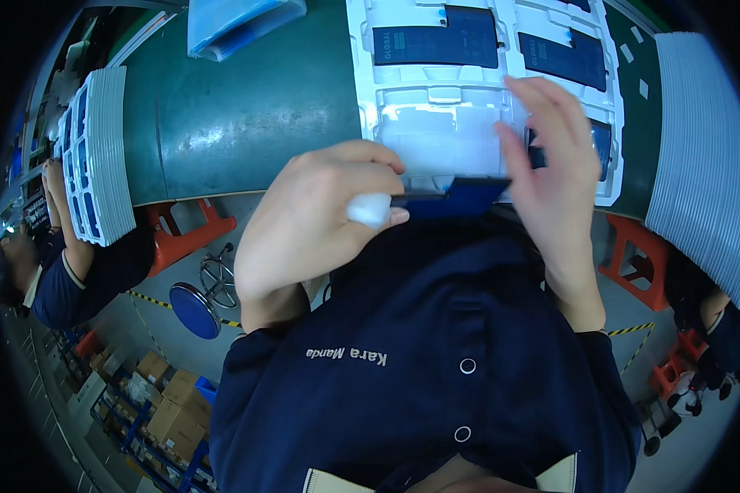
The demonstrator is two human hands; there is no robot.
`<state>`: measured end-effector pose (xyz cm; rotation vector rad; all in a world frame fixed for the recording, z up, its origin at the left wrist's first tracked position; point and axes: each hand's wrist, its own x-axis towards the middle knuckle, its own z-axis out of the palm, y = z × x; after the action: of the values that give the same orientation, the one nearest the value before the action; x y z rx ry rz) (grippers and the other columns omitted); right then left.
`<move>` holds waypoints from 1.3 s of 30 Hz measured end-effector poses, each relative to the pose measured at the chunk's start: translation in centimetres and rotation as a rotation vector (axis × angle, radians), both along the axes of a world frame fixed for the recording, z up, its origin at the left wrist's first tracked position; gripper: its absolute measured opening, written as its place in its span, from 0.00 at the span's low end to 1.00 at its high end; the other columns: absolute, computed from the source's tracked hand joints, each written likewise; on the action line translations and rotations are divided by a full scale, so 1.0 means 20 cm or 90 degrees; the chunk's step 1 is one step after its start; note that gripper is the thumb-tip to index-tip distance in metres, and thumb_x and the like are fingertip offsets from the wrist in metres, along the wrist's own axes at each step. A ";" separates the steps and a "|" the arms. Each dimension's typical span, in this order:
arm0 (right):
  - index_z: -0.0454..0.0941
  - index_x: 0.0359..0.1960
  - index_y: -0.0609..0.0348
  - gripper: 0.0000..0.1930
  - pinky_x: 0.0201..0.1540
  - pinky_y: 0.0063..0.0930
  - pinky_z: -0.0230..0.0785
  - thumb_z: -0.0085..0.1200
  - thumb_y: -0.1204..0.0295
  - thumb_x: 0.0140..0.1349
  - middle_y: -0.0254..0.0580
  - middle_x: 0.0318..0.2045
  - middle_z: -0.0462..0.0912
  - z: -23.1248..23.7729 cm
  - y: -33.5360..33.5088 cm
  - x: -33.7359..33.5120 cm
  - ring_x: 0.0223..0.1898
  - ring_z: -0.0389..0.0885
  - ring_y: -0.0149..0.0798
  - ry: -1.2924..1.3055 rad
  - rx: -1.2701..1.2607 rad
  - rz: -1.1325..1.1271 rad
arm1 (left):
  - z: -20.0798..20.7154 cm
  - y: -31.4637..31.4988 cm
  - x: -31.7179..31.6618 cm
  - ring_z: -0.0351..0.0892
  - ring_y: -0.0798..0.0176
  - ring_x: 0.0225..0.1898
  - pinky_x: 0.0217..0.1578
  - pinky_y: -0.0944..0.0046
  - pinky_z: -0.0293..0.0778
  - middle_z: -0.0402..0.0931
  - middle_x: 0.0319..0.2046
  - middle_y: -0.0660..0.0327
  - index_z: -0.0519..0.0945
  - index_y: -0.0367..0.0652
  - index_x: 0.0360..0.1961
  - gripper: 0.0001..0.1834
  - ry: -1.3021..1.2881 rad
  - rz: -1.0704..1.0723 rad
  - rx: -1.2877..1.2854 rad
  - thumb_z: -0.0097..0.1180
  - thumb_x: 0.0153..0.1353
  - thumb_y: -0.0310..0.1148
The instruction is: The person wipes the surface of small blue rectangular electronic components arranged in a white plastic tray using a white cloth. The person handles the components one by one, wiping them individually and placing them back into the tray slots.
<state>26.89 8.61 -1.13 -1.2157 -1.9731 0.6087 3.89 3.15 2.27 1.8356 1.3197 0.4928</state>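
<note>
A stack of white trays (99, 156) is seen at the left end of the green counter (238, 115), another stack (703, 156) at the right. A blue round stool (195, 310) and cardboard boxes (168, 403) are seen on the floor.

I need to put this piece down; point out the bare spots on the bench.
The widest bare patch is the dark green belt between the stacked trays at the left and the white tray. It is crowded at the white tray, where the left hand and right hand hold a flat dark blue piece, and by the grey stack.
</note>
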 end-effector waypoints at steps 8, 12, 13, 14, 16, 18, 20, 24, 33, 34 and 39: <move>0.76 0.52 0.58 0.20 0.38 0.21 0.64 0.61 0.76 0.56 0.35 0.28 0.76 -0.02 0.00 0.08 0.32 0.70 0.27 0.177 -0.251 0.114 | -0.11 0.06 0.09 0.75 0.57 0.32 0.35 0.63 0.70 0.74 0.31 0.57 0.82 0.35 0.34 0.15 -0.019 0.133 0.041 0.70 0.43 0.26; 0.80 0.47 0.58 0.18 0.36 0.25 0.66 0.62 0.77 0.52 0.38 0.28 0.80 -0.02 0.03 0.10 0.33 0.72 0.35 0.010 -0.122 0.111 | -0.11 0.05 0.12 0.76 0.55 0.33 0.35 0.61 0.71 0.74 0.32 0.57 0.84 0.40 0.36 0.16 0.050 0.171 0.092 0.71 0.43 0.27; 0.80 0.46 0.58 0.17 0.36 0.26 0.67 0.62 0.77 0.52 0.38 0.29 0.81 -0.03 0.03 0.09 0.33 0.72 0.35 0.008 -0.114 0.106 | -0.12 0.05 0.12 0.76 0.55 0.33 0.35 0.60 0.72 0.74 0.33 0.57 0.85 0.41 0.36 0.16 0.070 0.177 0.102 0.70 0.43 0.27; 0.81 0.45 0.58 0.17 0.36 0.27 0.67 0.62 0.76 0.52 0.39 0.30 0.81 -0.04 0.03 0.09 0.33 0.72 0.36 0.006 -0.105 0.102 | -0.12 0.04 0.12 0.76 0.54 0.33 0.35 0.60 0.72 0.74 0.33 0.57 0.85 0.42 0.37 0.16 0.090 0.184 0.112 0.70 0.43 0.27; 0.81 0.45 0.58 0.16 0.36 0.28 0.67 0.63 0.76 0.51 0.39 0.32 0.81 -0.05 0.04 0.09 0.34 0.72 0.37 -0.002 -0.076 0.103 | -0.12 0.04 0.12 0.77 0.53 0.34 0.36 0.59 0.73 0.74 0.34 0.57 0.85 0.43 0.38 0.17 0.111 0.187 0.123 0.70 0.43 0.28; 0.81 0.45 0.58 0.17 0.36 0.28 0.67 0.63 0.76 0.51 0.38 0.35 0.80 -0.07 0.05 0.08 0.34 0.72 0.37 -0.013 -0.033 0.115 | -0.12 0.03 0.12 0.77 0.53 0.34 0.36 0.58 0.73 0.74 0.34 0.57 0.85 0.43 0.38 0.17 0.113 0.180 0.126 0.70 0.43 0.28; 0.81 0.45 0.58 0.17 0.36 0.27 0.66 0.64 0.77 0.50 0.38 0.39 0.79 -0.05 0.05 0.08 0.34 0.71 0.36 -0.004 -0.066 0.116 | -0.09 0.02 0.13 0.77 0.55 0.34 0.36 0.60 0.73 0.74 0.34 0.57 0.85 0.43 0.38 0.18 0.115 0.184 0.112 0.71 0.42 0.28; 0.82 0.43 0.58 0.16 0.35 0.25 0.65 0.64 0.78 0.50 0.37 0.45 0.75 -0.05 0.04 0.09 0.34 0.70 0.33 -0.033 -0.016 0.109 | -0.03 0.03 0.10 0.79 0.59 0.30 0.33 0.64 0.74 0.74 0.33 0.59 0.83 0.38 0.40 0.15 0.012 0.182 0.232 0.66 0.50 0.27; 0.68 0.53 0.62 0.25 0.46 0.22 0.67 0.64 0.77 0.54 0.37 0.43 0.76 0.03 -0.13 0.05 0.43 0.75 0.27 0.574 -0.474 0.204 | -0.10 0.06 0.38 0.78 0.64 0.38 0.41 0.66 0.73 0.75 0.34 0.59 0.74 0.33 0.49 0.14 -0.761 0.292 0.050 0.55 0.62 0.20; 0.69 0.50 0.62 0.21 0.47 0.23 0.67 0.63 0.77 0.56 0.37 0.43 0.77 0.00 -0.14 0.06 0.43 0.75 0.27 0.565 -0.464 0.154 | -0.12 0.05 0.40 0.79 0.63 0.39 0.42 0.65 0.74 0.77 0.34 0.58 0.75 0.33 0.47 0.12 -0.766 0.277 0.022 0.55 0.62 0.21; 0.72 0.44 0.62 0.14 0.43 0.19 0.68 0.61 0.79 0.57 0.37 0.39 0.80 -0.03 -0.13 0.17 0.38 0.76 0.25 0.531 -0.356 0.141 | -0.16 0.07 0.49 0.81 0.63 0.38 0.42 0.65 0.77 0.80 0.34 0.54 0.76 0.34 0.43 0.08 -0.724 0.292 -0.017 0.57 0.62 0.23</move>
<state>30.34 5.92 -1.68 -0.8160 -1.2476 1.5633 13.68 4.53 -0.87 0.8724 0.8706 1.4688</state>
